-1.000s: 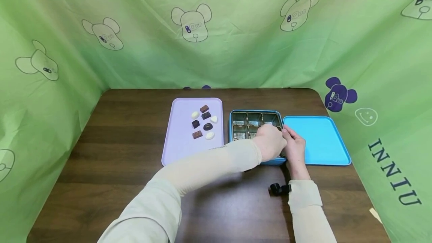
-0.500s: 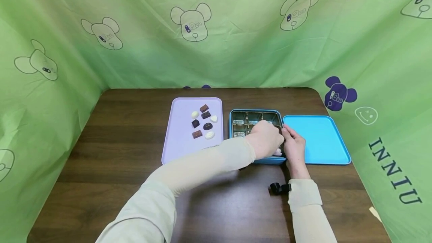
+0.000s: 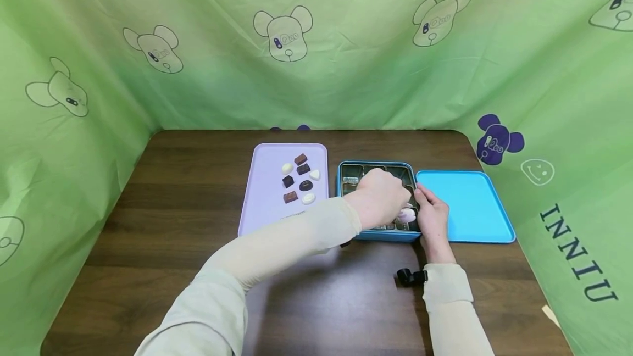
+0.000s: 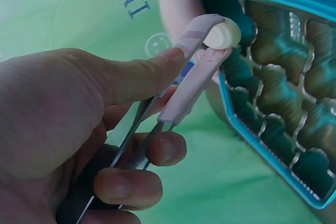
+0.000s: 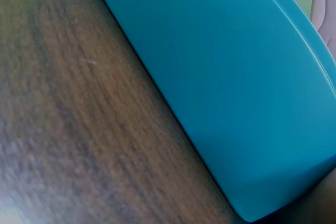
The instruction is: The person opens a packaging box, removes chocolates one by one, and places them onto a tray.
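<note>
My left hand (image 3: 379, 196) is over the blue box (image 3: 381, 235) and holds small metal tongs (image 4: 184, 95) with pale pink tips. Pinched between those tips is a rounded white chocolate (image 4: 223, 34), which overlaps the box rim in the left wrist view. The box has a gold insert (image 4: 273, 85) divided into compartments, partly hidden under the hand in the head view. My right hand (image 3: 433, 216) rests against the right side of the box, its fingers fairly straight along the wall. The right wrist view is filled mostly by the box's blue outer wall (image 5: 220, 82).
Left of the box lies a lilac tray (image 3: 264, 207) with several dark, brown and white chocolates (image 3: 305, 185). A flat bright blue lid (image 3: 475, 207) lies to the right. The brown wooden table (image 3: 173, 224) is enclosed by a green patterned curtain (image 3: 212, 87).
My left hand has moved left and slightly away from me over the box, uncovering a pinkish-white spot at its front right. The right hand has stayed at the box's side.
</note>
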Demonstrator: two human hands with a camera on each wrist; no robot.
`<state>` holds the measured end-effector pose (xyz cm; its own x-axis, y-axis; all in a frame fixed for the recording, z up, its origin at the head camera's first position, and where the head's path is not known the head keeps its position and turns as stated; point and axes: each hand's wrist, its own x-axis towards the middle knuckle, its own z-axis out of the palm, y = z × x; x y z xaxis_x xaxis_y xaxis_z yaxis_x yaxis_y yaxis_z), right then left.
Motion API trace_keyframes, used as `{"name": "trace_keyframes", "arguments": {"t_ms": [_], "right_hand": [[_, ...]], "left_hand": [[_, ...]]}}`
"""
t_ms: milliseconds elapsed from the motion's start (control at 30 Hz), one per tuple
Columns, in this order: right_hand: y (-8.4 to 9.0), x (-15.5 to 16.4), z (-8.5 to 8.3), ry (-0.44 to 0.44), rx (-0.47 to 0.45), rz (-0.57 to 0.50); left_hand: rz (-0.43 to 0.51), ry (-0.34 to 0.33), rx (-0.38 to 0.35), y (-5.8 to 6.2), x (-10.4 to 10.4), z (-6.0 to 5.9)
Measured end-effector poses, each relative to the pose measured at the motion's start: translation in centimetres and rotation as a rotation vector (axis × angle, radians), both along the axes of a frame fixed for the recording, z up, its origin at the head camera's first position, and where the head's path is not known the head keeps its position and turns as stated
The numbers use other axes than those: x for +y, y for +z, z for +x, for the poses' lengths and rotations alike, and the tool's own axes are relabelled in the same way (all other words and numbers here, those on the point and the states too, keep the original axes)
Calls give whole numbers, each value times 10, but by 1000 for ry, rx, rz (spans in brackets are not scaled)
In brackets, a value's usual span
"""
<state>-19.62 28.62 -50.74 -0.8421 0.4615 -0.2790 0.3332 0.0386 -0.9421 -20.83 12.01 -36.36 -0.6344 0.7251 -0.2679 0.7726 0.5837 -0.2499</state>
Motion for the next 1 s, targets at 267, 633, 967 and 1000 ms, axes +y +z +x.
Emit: {"name": "trace_keyframes", "arguments": {"t_ms": [267, 633, 967, 1000], "right_hand": [[-1, -2, -2, -23, 7, 3], [0, -3, -1, -15, -4, -13], [-3, -1, -1, -15, 5, -10], [-3, -1, -1, -14, 6, -9]], "left_hand": [[58, 24, 46, 14, -26, -1], [106, 65, 81, 21, -52, -8], [177, 98, 98, 20, -80, -15], [181, 109, 96, 20, -84, -16]]}}
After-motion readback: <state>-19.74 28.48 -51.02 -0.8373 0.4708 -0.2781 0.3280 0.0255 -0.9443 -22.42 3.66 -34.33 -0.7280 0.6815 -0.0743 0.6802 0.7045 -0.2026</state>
